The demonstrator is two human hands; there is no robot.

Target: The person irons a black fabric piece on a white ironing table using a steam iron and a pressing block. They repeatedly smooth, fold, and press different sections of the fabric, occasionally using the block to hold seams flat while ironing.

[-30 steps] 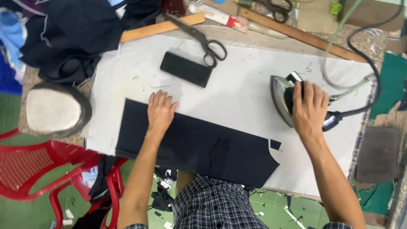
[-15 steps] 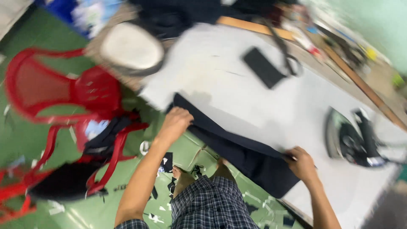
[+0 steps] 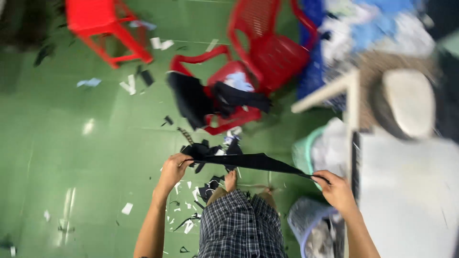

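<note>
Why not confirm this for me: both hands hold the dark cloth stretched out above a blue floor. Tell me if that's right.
Not quite. The head view shows the floor is green, not blue. The rest holds: the left hand and right hand hold the dark cloth stretched out above it.

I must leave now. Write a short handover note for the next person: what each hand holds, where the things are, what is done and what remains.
Left hand: grips one end of the dark cloth piece.
Right hand: pinches the other end, beside the white table.
The cloth hangs stretched between both hands, above the green floor with scraps.
Done: the cloth is off the table.
Left: it is not yet put down anywhere. More dark cloth lies on the red chair.
</note>
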